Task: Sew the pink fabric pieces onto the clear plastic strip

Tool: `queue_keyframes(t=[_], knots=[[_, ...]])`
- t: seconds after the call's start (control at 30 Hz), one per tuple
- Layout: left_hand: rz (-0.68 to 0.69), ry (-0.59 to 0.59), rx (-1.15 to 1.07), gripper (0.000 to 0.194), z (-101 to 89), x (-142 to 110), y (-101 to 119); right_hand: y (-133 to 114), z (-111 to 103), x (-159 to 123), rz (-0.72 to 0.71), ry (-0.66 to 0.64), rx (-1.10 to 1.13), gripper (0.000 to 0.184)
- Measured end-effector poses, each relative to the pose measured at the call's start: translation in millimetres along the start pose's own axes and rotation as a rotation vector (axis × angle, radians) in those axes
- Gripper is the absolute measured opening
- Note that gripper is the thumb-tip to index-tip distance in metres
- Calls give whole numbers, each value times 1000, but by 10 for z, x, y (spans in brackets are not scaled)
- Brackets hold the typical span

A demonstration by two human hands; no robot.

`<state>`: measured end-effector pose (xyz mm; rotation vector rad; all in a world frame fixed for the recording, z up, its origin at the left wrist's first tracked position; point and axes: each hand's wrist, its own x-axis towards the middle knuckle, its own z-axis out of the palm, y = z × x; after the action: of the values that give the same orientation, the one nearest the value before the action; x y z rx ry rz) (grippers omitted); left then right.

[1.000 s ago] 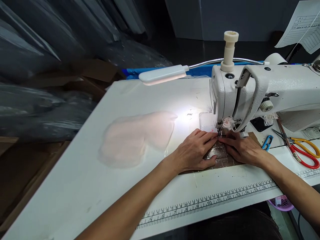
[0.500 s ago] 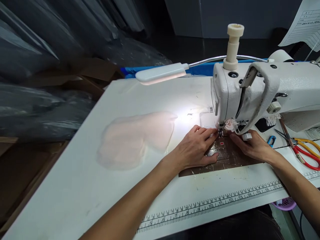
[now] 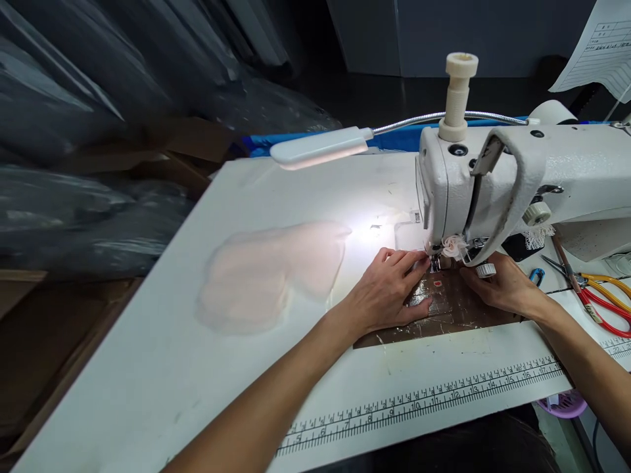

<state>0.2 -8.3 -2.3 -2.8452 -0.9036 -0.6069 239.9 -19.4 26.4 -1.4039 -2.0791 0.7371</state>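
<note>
My left hand [image 3: 392, 289] lies on the table at the left of the presser foot [image 3: 434, 263], its fingers stretched towards the foot and the thumb held apart. Over on the foot's right, my right hand [image 3: 505, 286] has its fingers curled and partly hidden behind the sewing machine [image 3: 468, 177]. Whatever its fingertips pinch is too small to make out. Between the hands a brown metal-like plate [image 3: 444, 318] shows, scratched and with bits of tape. Pale pink sheer fabric [image 3: 246, 282] is spread on the table to the left.
A lamp [image 3: 320, 148] on a bendy neck lights the white table [image 3: 162, 368]. Scissors [image 3: 601, 302] and a blue thread snipper [image 3: 536, 276] lie at the right. A ruler strip [image 3: 419, 407] follows the front edge. Plastic-wrapped bundles [image 3: 83, 223] stand at the left.
My right thumb has shifted slightly right, away from the presser foot. My left hand stays nearly still. The whole view has moved a little.
</note>
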Motion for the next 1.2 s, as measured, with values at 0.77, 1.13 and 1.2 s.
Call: queue_keyframes(t=[0.77,1.13,1.2], knots=[[-280,-234,-200,57,-59,80,58,116,-30,39,103,-61,143,29],[-301,-238,-187,51,-56,86,71,13,-50,10,-14,-25,45,26],[-296,-250,-182,49,-76,84,69,-110,-138,-46,-41,-122,37,34]])
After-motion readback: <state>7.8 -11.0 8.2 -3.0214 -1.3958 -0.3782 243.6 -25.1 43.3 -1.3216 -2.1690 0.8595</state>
